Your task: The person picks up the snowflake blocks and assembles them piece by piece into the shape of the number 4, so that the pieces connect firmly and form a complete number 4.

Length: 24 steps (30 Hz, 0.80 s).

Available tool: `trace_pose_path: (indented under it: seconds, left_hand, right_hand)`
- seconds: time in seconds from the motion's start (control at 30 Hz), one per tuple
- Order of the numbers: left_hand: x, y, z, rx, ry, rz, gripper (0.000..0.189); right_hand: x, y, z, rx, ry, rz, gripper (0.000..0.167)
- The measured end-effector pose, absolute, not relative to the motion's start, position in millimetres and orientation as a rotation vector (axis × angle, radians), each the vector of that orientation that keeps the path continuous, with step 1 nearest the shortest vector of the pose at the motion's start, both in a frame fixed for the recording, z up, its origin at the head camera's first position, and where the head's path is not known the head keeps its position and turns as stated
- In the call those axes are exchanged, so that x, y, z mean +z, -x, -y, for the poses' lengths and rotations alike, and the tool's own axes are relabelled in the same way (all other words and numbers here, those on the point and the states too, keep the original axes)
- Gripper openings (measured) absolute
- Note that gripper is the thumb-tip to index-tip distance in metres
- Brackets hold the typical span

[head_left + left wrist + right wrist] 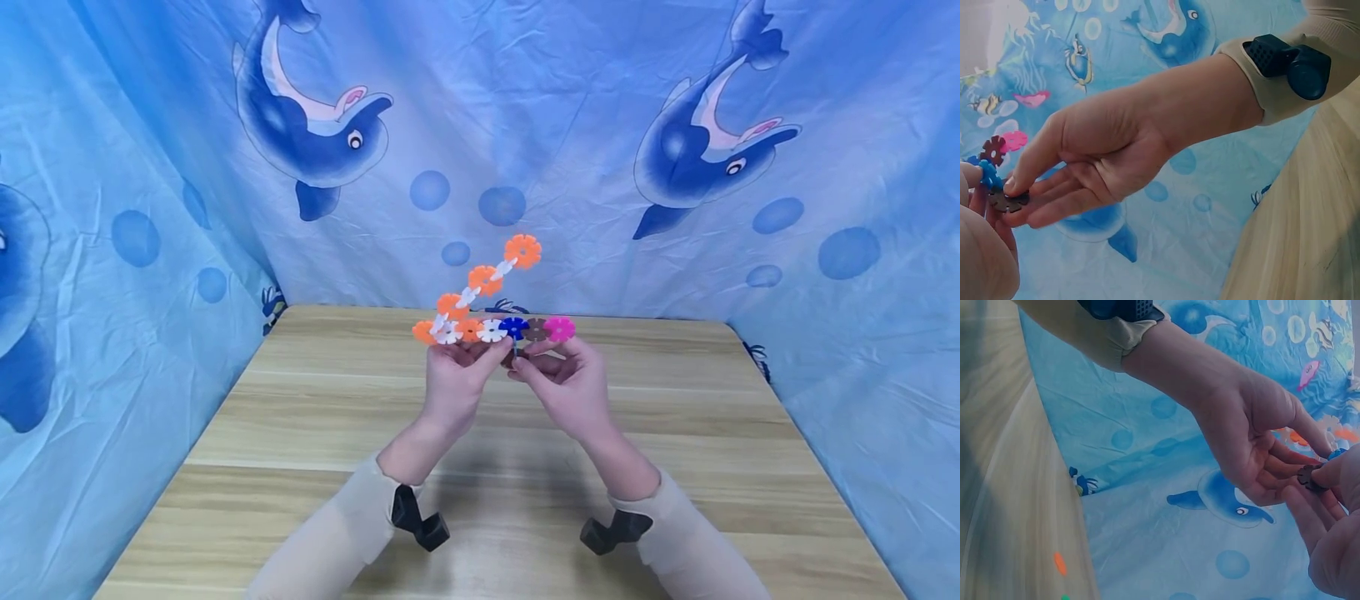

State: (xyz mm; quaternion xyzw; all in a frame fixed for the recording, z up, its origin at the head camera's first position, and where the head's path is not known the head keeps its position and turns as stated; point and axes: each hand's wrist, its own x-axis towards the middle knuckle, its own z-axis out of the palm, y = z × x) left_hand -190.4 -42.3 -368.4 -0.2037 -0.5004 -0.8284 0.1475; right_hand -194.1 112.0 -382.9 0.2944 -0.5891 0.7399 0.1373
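Observation:
Both hands are raised over the table at a chain of flower-shaped interlocking discs. A level row runs from orange and white to a dark blue disc (514, 328), a brown one (537, 329) and a pink one (559, 329). From its left end, orange discs (486, 281) joined by white ones slant up to the right. My left hand (456, 383) grips the row from below, thumb at a lighter blue disc (990, 175) seen nearly edge-on. Between thumb and fingers, my right hand (576, 387) pinches a dark brown disc (1010, 201) right at that blue disc.
The wooden table (300, 467) lies below the forearms. Blue dolphin-print cloth (465, 108) surrounds it at the back and sides. A small orange piece (1060, 563) shows low in the right wrist view, with a bit of green below it. Black devices (617, 532) sit on both wrists.

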Motion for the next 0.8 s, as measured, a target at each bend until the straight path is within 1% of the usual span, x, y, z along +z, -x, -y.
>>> trace_pose_path:
  seconds: [0.17, 0.27, 0.37, 0.4, 0.43, 0.5, 0.6, 0.8]
  left_hand:
    - [-365.1, 192.5, 47.2, -2.335, 0.608, 1.416, 0.043]
    - [-361.1, 193.7, 52.2, -2.318, 0.641, 1.414, 0.043]
    - [-356.6, 194.7, 56.8, -2.316, 0.672, 1.396, 0.042]
    - [-355.1, 194.8, 58.1, -2.315, 0.677, 1.395, 0.041]
    - [-353.7, 194.7, 59.2, -2.316, 0.68, 1.391, 0.041]
    - [-352.2, 194.4, 61.0, -2.323, 0.677, 1.388, 0.04]
    - [-350.8, 192.7, 62.3, -2.324, 0.67, 1.4, 0.041]
    - [-350.4, 190.6, 61.2, -2.309, 0.692, 1.414, 0.05]
  right_hand:
    - [-382.7, 194.8, -109.2, 2.051, -0.833, 1.795, 0.018]
    - [-383.0, 201.0, -108.6, 1.923, -0.878, 1.929, 0.032]
    - [-391.1, 215.7, -106.9, 1.749, -0.98, 2.11, 0.048]
    - [-396.1, 221.9, -105.7, 1.683, -1.016, 2.177, 0.05]
    - [-401.4, 227.8, -104.1, 1.624, -1.038, 2.244, 0.051]
    - [-414.5, 240.0, -99.5, 1.497, -1.055, 2.367, 0.047]
    - [-434.4, 256.6, -89.8, 1.334, -1.021, 2.521, 0.042]
    - [-470.6, 286.6, -68.6, 1.038, -0.983, 2.614, 0.047]
